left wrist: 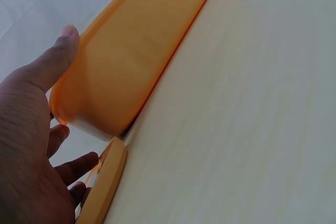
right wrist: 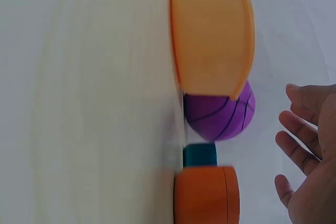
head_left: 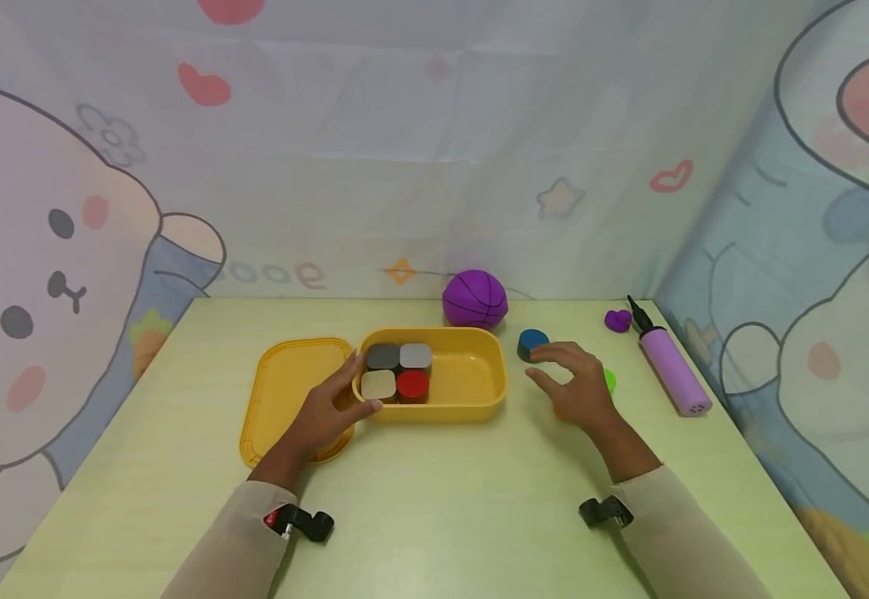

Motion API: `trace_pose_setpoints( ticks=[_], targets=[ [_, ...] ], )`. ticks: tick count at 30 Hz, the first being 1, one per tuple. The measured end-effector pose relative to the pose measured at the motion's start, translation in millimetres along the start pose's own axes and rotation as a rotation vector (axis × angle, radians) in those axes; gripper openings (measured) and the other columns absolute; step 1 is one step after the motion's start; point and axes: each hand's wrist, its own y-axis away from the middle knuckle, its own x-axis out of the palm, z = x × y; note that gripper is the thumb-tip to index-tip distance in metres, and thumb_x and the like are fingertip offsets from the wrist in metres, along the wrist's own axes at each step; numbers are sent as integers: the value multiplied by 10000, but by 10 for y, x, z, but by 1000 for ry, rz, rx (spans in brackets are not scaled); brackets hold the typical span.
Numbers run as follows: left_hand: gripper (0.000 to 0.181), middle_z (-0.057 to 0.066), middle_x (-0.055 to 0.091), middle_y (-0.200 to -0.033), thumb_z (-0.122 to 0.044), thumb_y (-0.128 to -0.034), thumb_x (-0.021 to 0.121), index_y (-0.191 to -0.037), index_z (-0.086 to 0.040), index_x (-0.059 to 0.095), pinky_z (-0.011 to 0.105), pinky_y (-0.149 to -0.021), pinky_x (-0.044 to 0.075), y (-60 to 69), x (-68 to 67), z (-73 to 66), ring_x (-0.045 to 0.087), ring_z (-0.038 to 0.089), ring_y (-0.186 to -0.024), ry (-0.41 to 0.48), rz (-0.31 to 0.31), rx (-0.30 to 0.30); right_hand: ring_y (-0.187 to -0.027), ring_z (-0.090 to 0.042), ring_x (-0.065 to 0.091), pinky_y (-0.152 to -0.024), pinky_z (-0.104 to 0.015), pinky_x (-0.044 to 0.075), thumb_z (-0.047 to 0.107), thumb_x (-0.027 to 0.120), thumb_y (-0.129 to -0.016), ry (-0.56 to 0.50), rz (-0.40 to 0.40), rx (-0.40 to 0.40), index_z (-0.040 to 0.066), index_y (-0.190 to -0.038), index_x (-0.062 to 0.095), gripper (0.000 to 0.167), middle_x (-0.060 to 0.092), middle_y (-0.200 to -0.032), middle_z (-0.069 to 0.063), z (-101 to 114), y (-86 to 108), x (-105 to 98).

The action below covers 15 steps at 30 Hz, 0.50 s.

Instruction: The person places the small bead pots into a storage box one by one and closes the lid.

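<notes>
Four blocks are packed side by side at the left end of the yellow box (head_left: 442, 413): the dark grey block (head_left: 384, 356), the light grey block (head_left: 415, 356), the beige block (head_left: 378, 384) and the red block (head_left: 413, 386). By this close arrangement, less space seems to be taken. The box is set on the bench (head_left: 472, 516) between the two hands, probably because it can be reached so from either side. Its left end is held between the thumb and fingers of the left hand (head_left: 325, 408), by which it is probably kept from sliding. The yellow lid (head_left: 288, 387) is laid flat at the left, partly covered by this hand. Just beside the box, at the right, the blue block (head_left: 532, 341) is placed. Near it the right hand (head_left: 580, 387) is poised, with thumb and fingers parted and bent, and nothing is gripped. In the right wrist view, an orange block (right wrist: 207, 195) is also seen near this hand. Both forearms are stretched forward and angled inward to the box
</notes>
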Motion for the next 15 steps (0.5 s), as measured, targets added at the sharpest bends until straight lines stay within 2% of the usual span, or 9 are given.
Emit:
trace_pose_setpoints(
  ticks=[6,10,15],
  targets=[
    [937,-15,169,-1847,-493,-1001,792,-1752,-331,254,655,-1367,194,-25,-23,15,168,369,-1718,-12,-8,8,-1208,-345,696,-1073,-21,389,3,894,-884,32,8,73,25,-1134,834,258,807,-1220,-153,-156,94,-192],
    [935,-12,176,-1846,-479,-1000,796,-1752,-314,265,649,-1368,196,-24,-28,-2,178,368,-1716,0,-11,14,-1217,-344,668,-1076,-16,377,-6,889,-881,39,-10,82,9,-1136,827,263,793,-1230,-179,-226,144,-305],
    [941,-5,176,-1845,-471,-997,802,-1753,-287,271,648,-1368,195,-8,-9,-4,181,374,-1714,16,-6,16,-1219,-219,643,-1081,0,352,-24,891,-870,66,-35,103,-3,-1121,821,261,788,-1237,-181,-339,209,-428]
  ],
)
